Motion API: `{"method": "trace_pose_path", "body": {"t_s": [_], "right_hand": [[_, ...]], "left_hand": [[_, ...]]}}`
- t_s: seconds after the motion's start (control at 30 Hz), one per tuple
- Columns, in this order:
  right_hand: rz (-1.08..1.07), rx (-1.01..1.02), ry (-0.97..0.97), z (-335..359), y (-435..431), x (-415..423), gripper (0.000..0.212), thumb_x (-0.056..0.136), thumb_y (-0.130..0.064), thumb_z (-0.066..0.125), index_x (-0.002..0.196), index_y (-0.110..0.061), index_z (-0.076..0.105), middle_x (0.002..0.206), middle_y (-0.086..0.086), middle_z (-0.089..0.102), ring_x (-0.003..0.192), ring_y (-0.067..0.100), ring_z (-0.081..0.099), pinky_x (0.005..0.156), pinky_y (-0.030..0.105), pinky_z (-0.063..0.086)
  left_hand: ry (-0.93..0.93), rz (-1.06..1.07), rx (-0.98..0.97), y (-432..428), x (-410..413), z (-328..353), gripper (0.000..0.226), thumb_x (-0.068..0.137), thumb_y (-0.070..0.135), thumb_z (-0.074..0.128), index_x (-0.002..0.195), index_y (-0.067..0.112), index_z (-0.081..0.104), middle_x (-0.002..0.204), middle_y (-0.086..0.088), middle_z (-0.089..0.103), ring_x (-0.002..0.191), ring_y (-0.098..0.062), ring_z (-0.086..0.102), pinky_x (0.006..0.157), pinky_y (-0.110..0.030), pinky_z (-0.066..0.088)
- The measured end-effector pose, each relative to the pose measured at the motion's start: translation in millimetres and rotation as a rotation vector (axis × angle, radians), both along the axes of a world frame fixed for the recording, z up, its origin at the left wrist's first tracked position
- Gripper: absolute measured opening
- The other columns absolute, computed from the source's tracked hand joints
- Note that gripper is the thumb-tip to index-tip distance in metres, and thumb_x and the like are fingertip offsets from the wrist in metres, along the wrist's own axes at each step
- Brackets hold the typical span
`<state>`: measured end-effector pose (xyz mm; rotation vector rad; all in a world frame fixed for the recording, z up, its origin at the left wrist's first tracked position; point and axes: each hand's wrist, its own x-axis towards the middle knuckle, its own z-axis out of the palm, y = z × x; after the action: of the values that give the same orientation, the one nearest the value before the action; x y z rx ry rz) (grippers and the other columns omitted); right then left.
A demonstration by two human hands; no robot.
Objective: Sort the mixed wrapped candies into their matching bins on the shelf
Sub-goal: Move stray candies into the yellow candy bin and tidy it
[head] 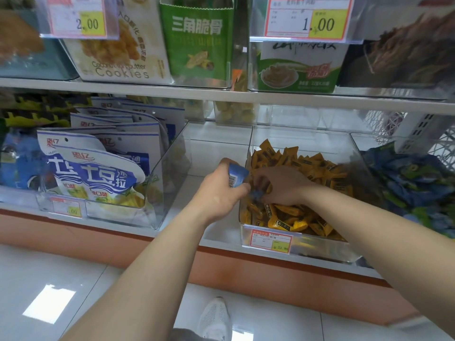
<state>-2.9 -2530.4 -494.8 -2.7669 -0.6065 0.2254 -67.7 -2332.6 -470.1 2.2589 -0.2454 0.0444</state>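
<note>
A clear bin point(298, 247) on the lower shelf is full of yellow wrapped candies point(307, 168). My left hand point(221, 190) hovers at the bin's left edge, closed around a blue wrapped candy point(236, 177) with a barcode showing. My right hand point(283, 185) reaches into the yellow pile, its fingers pinching a small blue wrapped candy point(256, 194) right beside my left hand. Further right, another clear bin holds a heap of blue-green wrapped candies point(416, 183).
A clear bin of blue-and-white snack bags point(98, 173) stands to the left, with a bare shelf gap point(211, 153) between it and the yellow bin. The upper shelf point(221, 93) carries boxed snacks and price tags. My white shoe point(216, 318) is on the tiled floor.
</note>
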Motion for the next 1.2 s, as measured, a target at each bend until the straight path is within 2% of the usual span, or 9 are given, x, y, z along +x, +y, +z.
{"method": "trace_pose_path", "body": {"t_s": [0.07, 0.17, 0.33, 0.5, 0.57, 0.67, 0.83, 1.0, 1.2], "right_hand": [[-0.061, 0.171, 0.027, 8.5, -7.9, -6.9, 0.04, 0.079, -0.028, 0.078, 0.114, -0.041, 0.062, 0.1, -0.021, 0.066, 0.093, -0.002, 0.061, 0.077, 0.022, 0.05], [-0.153, 0.357, 0.011, 25.9, -25.2, -19.9, 0.041, 0.082, -0.019, 0.076, 0.104, -0.05, 0.061, 0.1, -0.024, 0.066, 0.097, -0.005, 0.062, 0.079, 0.02, 0.05], [-0.241, 0.71, -0.056, 51.9, -47.4, -41.2, 0.033, 0.082, -0.003, 0.076, 0.1, -0.03, 0.071, 0.101, -0.004, 0.076, 0.1, 0.016, 0.07, 0.094, 0.041, 0.053], [-0.143, 1.111, 0.111, 69.3, -28.4, -61.3, 0.036, 0.082, 0.007, 0.073, 0.107, -0.018, 0.068, 0.096, 0.005, 0.078, 0.092, 0.02, 0.074, 0.074, 0.027, 0.057], [-0.155, 1.154, 0.126, 68.0, -16.0, -63.0, 0.034, 0.082, 0.01, 0.071, 0.104, -0.015, 0.068, 0.094, 0.008, 0.078, 0.089, 0.02, 0.074, 0.072, 0.026, 0.058], [-0.212, 1.191, 0.131, 65.5, -2.1, -62.7, 0.029, 0.081, 0.013, 0.071, 0.106, -0.002, 0.067, 0.095, 0.013, 0.076, 0.087, 0.02, 0.073, 0.071, 0.026, 0.058], [-0.257, 1.28, 0.203, 63.8, 9.3, -59.2, 0.025, 0.081, 0.008, 0.074, 0.105, 0.002, 0.066, 0.094, 0.013, 0.074, 0.087, 0.023, 0.073, 0.073, 0.027, 0.059], [-0.254, 1.263, 0.187, 59.6, 25.0, -56.7, 0.02, 0.08, 0.002, 0.078, 0.095, -0.003, 0.067, 0.093, 0.018, 0.073, 0.085, 0.026, 0.073, 0.073, 0.032, 0.06], [-0.187, 1.074, 0.108, 46.0, 24.5, -43.4, 0.018, 0.078, -0.006, 0.083, 0.087, -0.01, 0.068, 0.081, 0.008, 0.074, 0.074, 0.021, 0.073, 0.062, 0.028, 0.058]], "left_hand": [[0.017, 0.008, -0.031, 0.6, -0.9, 1.2, 0.028, 0.096, 0.038, 0.058, 0.114, 0.017, 0.05, 0.098, 0.003, 0.057, 0.09, -0.016, 0.056, 0.07, -0.027, 0.042], [-0.024, 0.025, -0.087, 1.4, -3.2, 8.1, 0.02, 0.098, 0.039, 0.056, 0.103, 0.02, 0.053, 0.086, 0.011, 0.055, 0.077, -0.009, 0.054, 0.062, -0.026, 0.04], [-0.166, 0.103, -0.259, -2.2, -11.0, 26.7, 0.023, 0.092, 0.035, 0.067, 0.102, 0.017, 0.058, 0.09, 0.0, 0.066, 0.083, -0.02, 0.066, 0.061, -0.038, 0.057], [0.05, 0.115, -0.636, -19.0, -19.8, 34.6, 0.024, 0.096, 0.023, 0.063, 0.116, 0.02, 0.049, 0.1, -0.014, 0.072, 0.06, -0.029, 0.072, 0.045, -0.028, 0.055], [0.087, 0.125, -0.715, -25.0, -19.2, 35.3, 0.014, 0.103, 0.026, 0.052, 0.114, 0.019, 0.053, 0.093, -0.01, 0.072, 0.056, -0.025, 0.071, 0.043, -0.025, 0.054], [0.15, 0.168, -0.811, -27.5, -18.0, 37.9, 0.027, 0.105, 0.042, 0.039, 0.104, 0.021, 0.057, 0.081, -0.006, 0.073, 0.055, -0.019, 0.067, 0.042, -0.024, 0.054], [0.111, 0.168, -0.673, -21.0, -13.0, 33.9, 0.035, 0.098, 0.056, 0.043, 0.117, 0.027, 0.051, 0.109, -0.001, 0.068, 0.082, -0.016, 0.07, 0.053, -0.029, 0.055], [0.105, 0.095, -0.744, -14.8, -9.9, 29.2, 0.036, 0.094, 0.035, 0.064, 0.126, 0.025, 0.05, 0.115, -0.003, 0.062, 0.098, -0.019, 0.069, 0.062, -0.027, 0.058], [-0.066, 0.216, -0.618, -2.6, -3.9, 21.7, 0.038, 0.089, 0.022, 0.073, 0.123, 0.025, 0.056, 0.12, -0.001, 0.062, 0.11, -0.022, 0.063, 0.091, -0.05, 0.056]]}}
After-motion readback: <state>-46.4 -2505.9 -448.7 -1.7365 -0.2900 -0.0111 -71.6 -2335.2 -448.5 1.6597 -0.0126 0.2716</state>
